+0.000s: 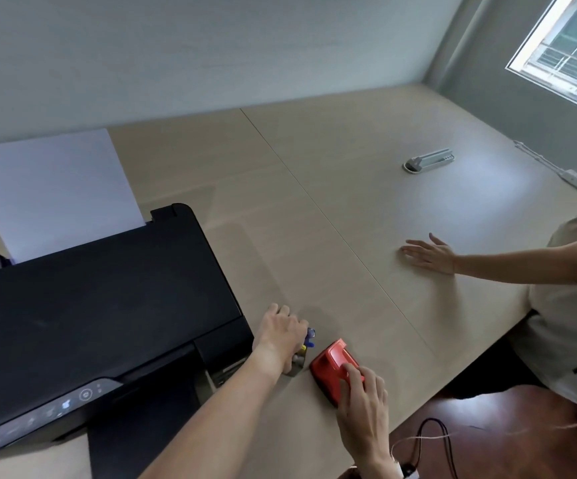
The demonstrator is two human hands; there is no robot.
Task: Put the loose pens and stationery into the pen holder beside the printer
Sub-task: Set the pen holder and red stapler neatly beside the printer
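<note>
A pale, wood-grain worktop (314, 188) with a thin seam line across it is seen from above. A black, boxy printer (90, 305) with a matte lid and a glossy control strip stands at the left, and a white sheet (55, 188) rises smooth and flat from its rear feed.

Just beside the printer's front right corner a small holder (297, 365) is seen; its shape is mostly hidden, but a grey-brown wall shows. Pens (309, 338) with blue and yellow parts stick out of its top.

The left hand (280, 335) is laid over the holder, its grip curled about the pens; whether they are pinched cannot be told, as the fingertips are hidden.

The right hand (363, 406) is set on a red, glossy plastic stapler (333, 366) with rounded edges, lying on the worktop just right of the holder. Its grip is loosely spread, one finger pressed on the red top, the others draped along the near end.

Farther off, another person's hand (430, 254) lies flat on the worktop, fingers spread. A slim white oblong object (428, 160) lies well apart, near the far wall.
</note>
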